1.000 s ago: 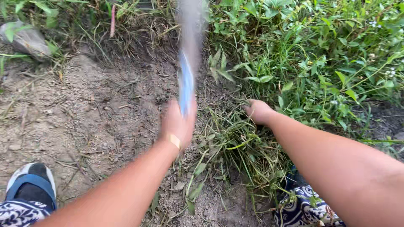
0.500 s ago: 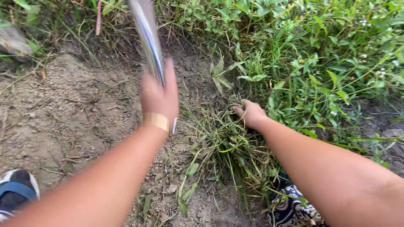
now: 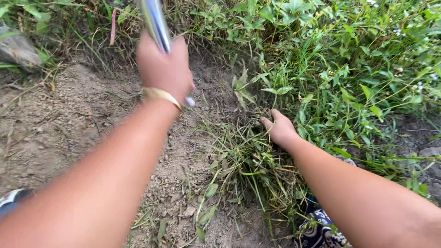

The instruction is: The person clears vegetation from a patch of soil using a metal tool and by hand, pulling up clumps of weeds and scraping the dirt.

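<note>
Left hand (image 3: 165,69) raised, fingers wrapped tight on a blade (image 3: 155,20), blurred, metal part running up out of frame; gold bangle (image 3: 161,95) at wrist. Right hand (image 3: 279,128) low, fingers closed into a grass clump (image 3: 248,151), pinning a tuft just under the palm. Step in hand looks like clearing weeds: blade up mid-chop, tuft held taut. A cut here would need the edge to land at the stems left of the right fingers, well clear of them; risk is a strike too near that hand. Ground: bare gritty soil (image 3: 82,124) left of the clump, dense green weeds (image 3: 349,59) beyond the right fingers. Grey stone (image 3: 16,48) far left. Outdoors, daylight.
</note>
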